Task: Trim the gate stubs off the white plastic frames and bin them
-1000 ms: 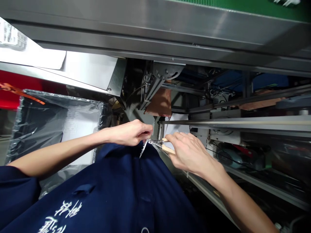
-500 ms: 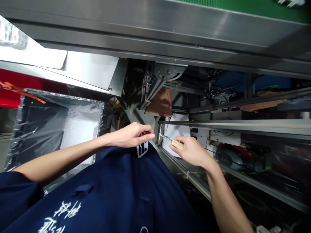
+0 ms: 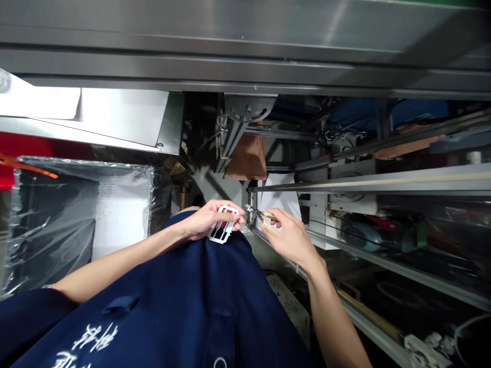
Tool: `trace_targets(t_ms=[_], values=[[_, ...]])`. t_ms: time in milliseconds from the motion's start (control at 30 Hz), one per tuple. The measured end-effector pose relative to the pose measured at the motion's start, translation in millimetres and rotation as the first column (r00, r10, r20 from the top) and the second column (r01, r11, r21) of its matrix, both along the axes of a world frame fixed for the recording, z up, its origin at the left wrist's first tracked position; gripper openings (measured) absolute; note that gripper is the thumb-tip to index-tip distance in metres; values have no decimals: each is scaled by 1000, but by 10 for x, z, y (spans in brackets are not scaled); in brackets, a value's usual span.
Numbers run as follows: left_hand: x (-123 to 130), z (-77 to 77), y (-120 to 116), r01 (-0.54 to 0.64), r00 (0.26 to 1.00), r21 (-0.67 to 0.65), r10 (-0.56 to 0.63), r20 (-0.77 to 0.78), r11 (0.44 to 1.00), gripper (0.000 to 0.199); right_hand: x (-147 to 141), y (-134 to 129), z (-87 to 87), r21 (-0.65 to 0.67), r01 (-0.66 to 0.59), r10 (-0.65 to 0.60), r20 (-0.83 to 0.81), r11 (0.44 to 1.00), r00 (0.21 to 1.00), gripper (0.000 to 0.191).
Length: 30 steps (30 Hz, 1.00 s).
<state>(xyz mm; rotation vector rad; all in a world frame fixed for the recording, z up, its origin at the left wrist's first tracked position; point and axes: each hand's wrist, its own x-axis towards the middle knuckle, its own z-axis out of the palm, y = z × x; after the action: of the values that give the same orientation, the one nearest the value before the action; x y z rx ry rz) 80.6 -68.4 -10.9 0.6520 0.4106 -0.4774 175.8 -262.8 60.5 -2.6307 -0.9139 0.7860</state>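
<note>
My left hand [image 3: 209, 221] is closed on a small white plastic frame [image 3: 219, 236] with rectangular openings, held in front of my dark blue shirt. Thumb and fingers grip its upper part and hide some of it. To the right, my right hand [image 3: 292, 236] is wrapped round the pale handles of a pair of nippers [image 3: 256, 212]. Their metal jaws point left, toward the white frame, and stand a little apart from it. Whether anything sits between the jaws is too small to tell.
A wide metal rail [image 3: 245, 56] runs across in front of me. On the left stands a dark bin lined with clear plastic [image 3: 49, 220], below a table with white sheets [image 3: 123, 115]. Metal bars [image 3: 368, 184] and machinery lie to the right; a brown paper bag [image 3: 247, 158] is beyond my hands.
My left hand has turned, so the white frame now shows more of its flat face. The nippers have come round toward it, their jaws nearer. The whole view has shifted slightly.
</note>
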Motion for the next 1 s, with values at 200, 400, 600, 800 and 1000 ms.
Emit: trace_targets(t_ms=[200, 400, 600, 800, 1000], values=[[-31, 142, 60, 132, 988, 86, -139, 73, 987, 19, 39, 64, 21, -14, -206, 207, 61, 978, 977, 24], [-11, 195, 79, 165, 980, 128, -177, 88, 978, 17, 119, 120, 57, -52, -338, 341, 73, 940, 937, 23], [-21, 182, 92, 183, 974, 144, -199, 107, 973, 19, 155, 136, 70, -70, -387, 393, 98, 919, 915, 21], [-16, 159, 84, 204, 969, 141, -220, 110, 969, 20, 152, 117, 77, -81, -356, 362, 80, 931, 929, 15], [-16, 115, 58, 146, 988, 25, -147, 55, 989, 25, 169, 76, -16, 123, -67, 86, -152, 990, 985, 11]])
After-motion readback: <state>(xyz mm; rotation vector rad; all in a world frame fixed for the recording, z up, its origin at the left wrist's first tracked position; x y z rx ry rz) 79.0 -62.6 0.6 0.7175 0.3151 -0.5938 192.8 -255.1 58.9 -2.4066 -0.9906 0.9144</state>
